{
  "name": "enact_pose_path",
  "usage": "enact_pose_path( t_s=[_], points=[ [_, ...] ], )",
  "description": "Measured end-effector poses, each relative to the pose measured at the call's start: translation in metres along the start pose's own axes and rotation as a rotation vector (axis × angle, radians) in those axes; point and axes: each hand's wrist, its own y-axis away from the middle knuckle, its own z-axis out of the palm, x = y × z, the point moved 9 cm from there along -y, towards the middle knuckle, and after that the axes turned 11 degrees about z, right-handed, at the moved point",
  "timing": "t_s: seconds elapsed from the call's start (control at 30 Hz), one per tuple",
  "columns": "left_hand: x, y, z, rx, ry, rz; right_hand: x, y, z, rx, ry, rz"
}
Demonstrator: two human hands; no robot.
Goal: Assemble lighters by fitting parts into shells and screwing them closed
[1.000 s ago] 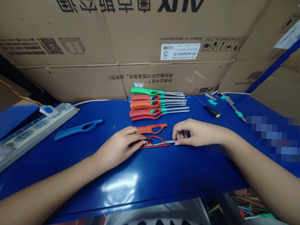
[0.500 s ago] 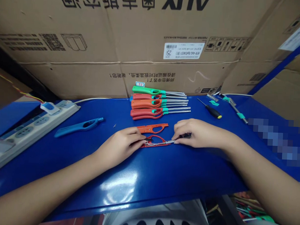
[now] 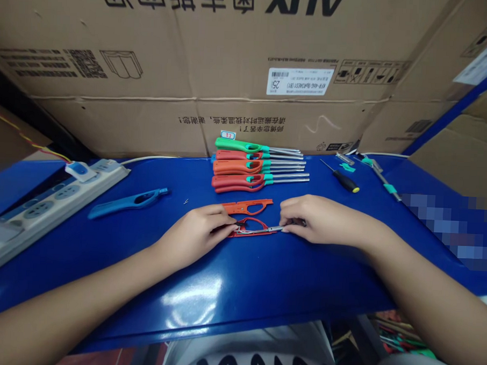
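Note:
A red lighter handle half (image 3: pixel 260 223) lies on the blue table with its inside up. White wire and a small dark part show in it. My left hand (image 3: pixel 203 226) pinches its left end; the fingertips cover that end. From the shell's right end runs a thin metal lighter tube (image 3: pixel 274 228), held between the thumb and fingers of my right hand (image 3: pixel 308 217). The tube's far end is hidden by that hand. Just behind the red half lies an orange lighter handle half (image 3: pixel 248 207), apart from the right hand and partly behind my left fingers.
Several assembled lighters (image 3: pixel 239 182) lie stacked behind. A screwdriver (image 3: pixel 346 180) and a metal tube with green parts (image 3: pixel 388 188) are at the back right. On the left are a blue lighter handle (image 3: pixel 125 205) and a power strip (image 3: pixel 57 198). A large carton (image 3: pixel 149 114) walls the back.
My right hand has shifted very slightly, still holding the metal tube at the shell's right end. My left hand stays almost where it was.

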Motion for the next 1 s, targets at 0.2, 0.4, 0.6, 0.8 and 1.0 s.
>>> enact_pose_path(
  t_s=[0.2, 0.4, 0.6, 0.8, 1.0],
  points=[
    [-0.003, 0.002, 0.002, -0.013, 0.004, -0.026, -0.002, 0.002, 0.001, -0.001, 0.055, -0.016],
    [-0.003, 0.003, 0.006, -0.049, -0.025, -0.06, -0.003, -0.002, 0.005, 0.004, 0.103, 0.009],
    [-0.003, 0.004, 0.008, -0.085, -0.072, -0.089, 0.0, -0.011, 0.003, -0.019, 0.068, 0.097],
    [-0.003, 0.004, 0.007, -0.05, -0.075, -0.078, -0.011, -0.01, -0.004, 0.027, -0.007, 0.059],
    [-0.003, 0.005, 0.008, -0.033, -0.059, -0.074, -0.025, -0.014, 0.005, 0.13, -0.142, -0.037]
  ],
)
